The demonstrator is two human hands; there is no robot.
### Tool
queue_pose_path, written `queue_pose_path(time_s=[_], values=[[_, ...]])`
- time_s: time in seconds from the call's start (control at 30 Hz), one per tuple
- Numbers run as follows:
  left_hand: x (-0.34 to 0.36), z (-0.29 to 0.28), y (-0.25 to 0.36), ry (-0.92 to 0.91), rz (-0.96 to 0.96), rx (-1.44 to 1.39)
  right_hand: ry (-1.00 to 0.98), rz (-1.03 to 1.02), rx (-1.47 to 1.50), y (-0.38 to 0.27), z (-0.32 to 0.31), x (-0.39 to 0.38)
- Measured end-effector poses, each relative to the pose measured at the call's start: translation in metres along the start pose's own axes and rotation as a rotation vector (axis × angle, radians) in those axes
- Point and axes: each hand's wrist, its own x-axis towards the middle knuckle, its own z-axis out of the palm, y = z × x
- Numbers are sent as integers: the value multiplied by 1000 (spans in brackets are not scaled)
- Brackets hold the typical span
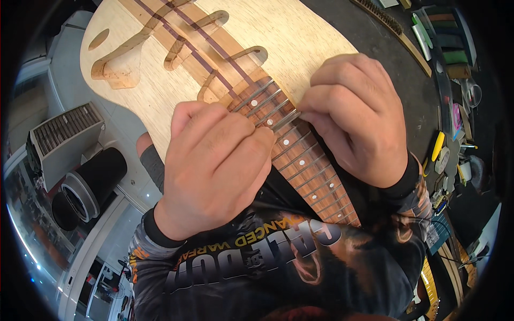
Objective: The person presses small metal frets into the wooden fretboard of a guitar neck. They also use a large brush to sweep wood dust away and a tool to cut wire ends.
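Observation:
An unfinished electric guitar body (300, 37) in pale wood, with dark strips along its middle and routed cavities, lies on a dark surface. Its brown fretboard (293, 170) with white dot inlays runs down toward my torso. A thin silver fret wire (287, 119) spans the board near its body end. At the left end of this wire, my left hand (217, 160) is closed, its fingertips partly hidden behind the knuckles. Opposite it, my right hand (358, 115) pinches the other end between thumb and fingers at the board's edge. More frets show above the wire.
A wooden-handled brush (383, 16) lies at the far right of the dark bench (393, 75). Yellow-handled cutters (438, 145) and other tools crowd the right edge. On the left, a black cylindrical bin (104, 168) and a slatted box (67, 125) stand on the tiled floor.

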Motion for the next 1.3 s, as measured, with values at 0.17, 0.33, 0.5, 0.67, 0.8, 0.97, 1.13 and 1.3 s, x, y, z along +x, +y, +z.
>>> queue_pose_path(time_s=[0.17, 0.33, 0.5, 0.67, 0.8, 0.97, 1.13, 1.3], values=[[-3, 0, 5, 10, 4, 4, -28, -27, 8, -3, -2, -4], [0, 1, 1, 21, 2, 21, -8, 6, 5, -2, 0, 0], [-7, -1, 6, 4, -6, 7, -10, -37, 7, -3, 1, -2], [-4, 0, 1, 26, 10, 10, 0, 4, -16, -5, 1, 2], [-7, -2, 6, -2, -11, -3, -8, -45, -2, -3, 0, -1], [-4, 0, 2, 5, -10, 4, 9, -12, 1, -3, 1, 2], [-9, -4, 8, -23, -29, -16, -17, -45, 22, -4, 1, -2], [-4, -2, 2, 8, -11, 1, -13, -27, 18, -3, 1, 2]])
